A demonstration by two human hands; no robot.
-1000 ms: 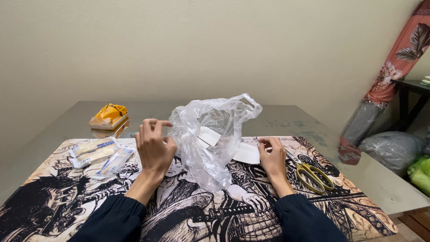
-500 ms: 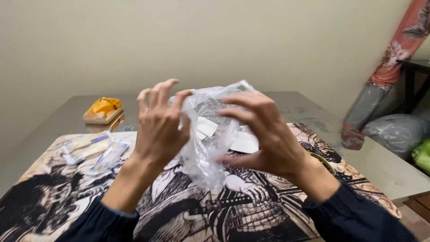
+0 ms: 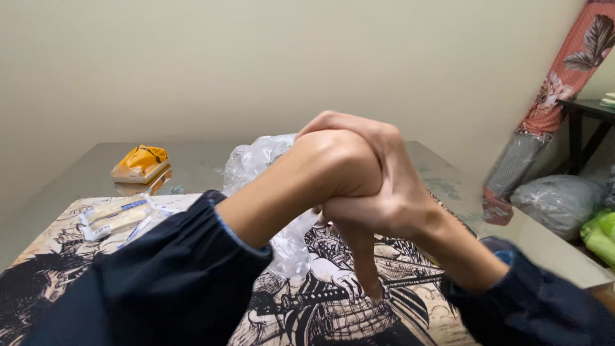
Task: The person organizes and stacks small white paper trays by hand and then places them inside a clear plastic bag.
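Note:
My two hands are raised close to the camera and clasped together. My left hand point(image 3: 336, 163) is bent sharply at the wrist, and its fingers are hidden. My right hand point(image 3: 394, 198) wraps its fingers over the left hand's knuckles, thumb pointing down. Both arms wear dark sleeves. A crumpled clear plastic bag point(image 3: 256, 160) stands on the table just behind the hands, partly hidden by them. Whether either hand touches the bag cannot be told.
A black-and-white printed cloth point(image 3: 320, 314) covers the near part of a glass table point(image 3: 77, 173). An orange-yellow packet point(image 3: 141, 163) lies at the back left, small white sachets point(image 3: 115, 214) on the cloth's left. At right are a grey bag point(image 3: 560, 202), something green point(image 3: 602, 234) and a dark side table point(image 3: 586, 109).
My hands rose from the bag on the table toward the camera and closed together. The right hand now grips the bent left hand. The view has shifted slightly left.

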